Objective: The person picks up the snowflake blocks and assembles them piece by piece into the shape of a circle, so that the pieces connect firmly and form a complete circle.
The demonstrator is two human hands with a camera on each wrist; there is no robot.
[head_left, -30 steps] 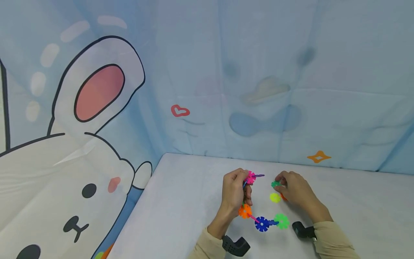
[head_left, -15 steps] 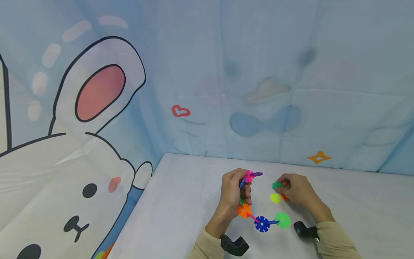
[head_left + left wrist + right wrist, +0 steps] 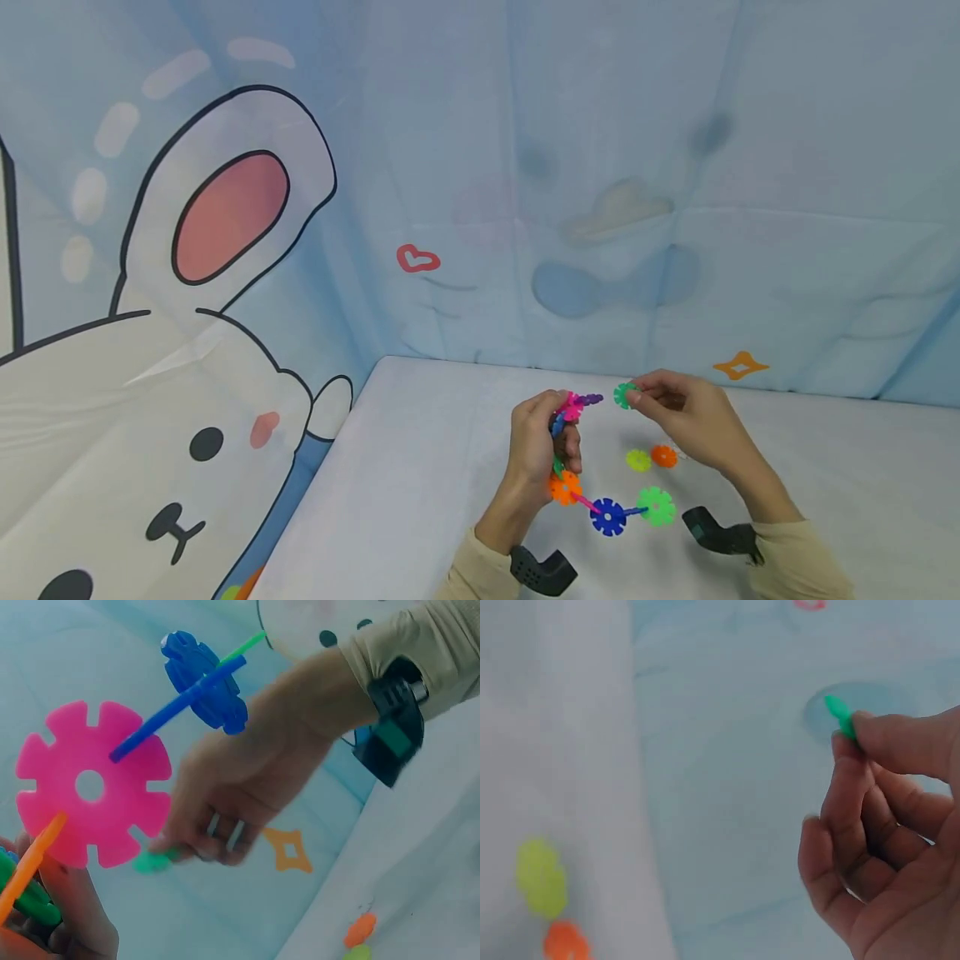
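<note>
My left hand (image 3: pixel 534 446) grips a chain of notched plastic discs slotted edge to edge. At its upper end a pink disc (image 3: pixel 572 407) bears a purple disc (image 3: pixel 592 399) pointing right. Below the hand the chain runs through an orange disc (image 3: pixel 566 488) and a dark blue disc (image 3: pixel 608 517) to a light green disc (image 3: pixel 657 507). Part of the chain is hidden behind the palm. Between thumb and fingertips, my right hand (image 3: pixel 693 417) pinches a teal-green disc (image 3: pixel 624 396), raised above the table and a short gap right of the purple one.
A yellow disc (image 3: pixel 638 460) and a loose orange disc (image 3: pixel 664 456) lie side by side on the white tabletop (image 3: pixel 450 467), below the right hand. Behind the table hangs a blue printed curtain (image 3: pixel 465 167). A black camera is worn on each wrist.
My right hand has lifted the teal-green disc off the table and moved it up and left toward the purple disc. The loose orange disc is uncovered. My left hand has barely shifted.
</note>
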